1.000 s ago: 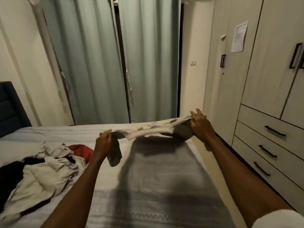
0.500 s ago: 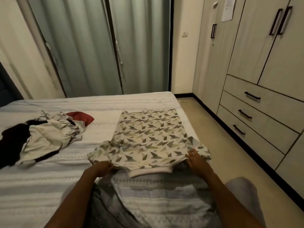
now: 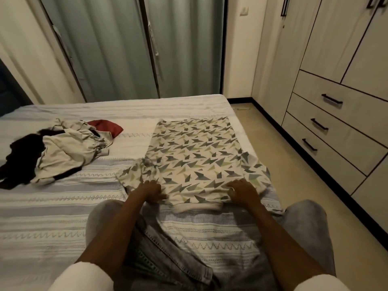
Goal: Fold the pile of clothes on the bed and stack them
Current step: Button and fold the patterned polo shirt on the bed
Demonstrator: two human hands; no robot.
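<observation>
A white T-shirt with a grey and green triangle print lies spread flat on the striped bed, its collar toward me. My left hand grips the cloth at the near left shoulder, fingers curled into it. My right hand rests on the near right shoulder with fingers bent down on the fabric. A pile of unfolded clothes, beige, black and red, sits on the left side of the bed.
My knees in grey jeans are up against the bed's near edge. A wardrobe with drawers lines the right wall across a strip of floor. Green curtains hang behind the bed.
The shirt went from being held stretched in the air to lying flat on the bed. Since half a second ago both hands have slid a little inward along its shoulders.
</observation>
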